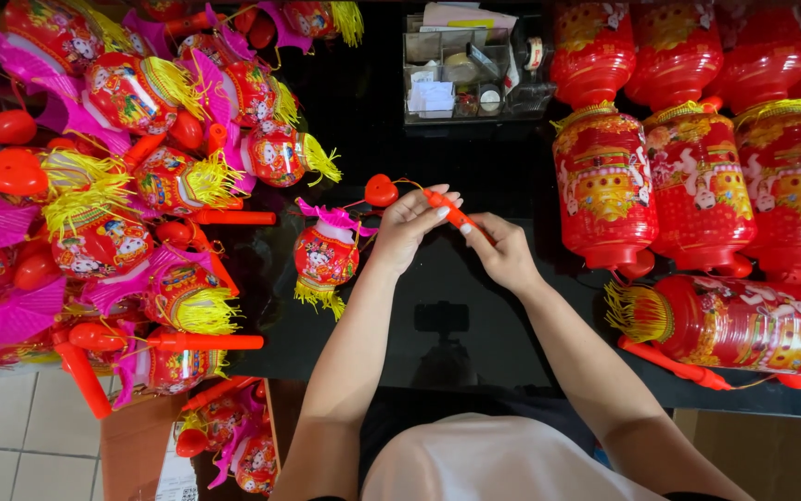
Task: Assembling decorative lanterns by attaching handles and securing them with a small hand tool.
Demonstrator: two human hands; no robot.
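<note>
Both hands meet over the black table (474, 325). The left hand (410, 223) pinches the front of an orange stick handle (444, 210); the right hand (504, 250) closes its fingers round the rear end. A small red lantern (326, 255) dangles just left, apparently strung to the handle via a red heart piece (381, 190). Seemingly mid-assembly; the next move probably needs a fine fingertip twist. The handle's rear and the string are hidden or too thin to trace.

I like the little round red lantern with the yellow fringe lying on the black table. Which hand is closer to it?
Left. The left hand is just right of the small round red lantern, holding the orange plastic stick; the right hand is farther right.
</note>
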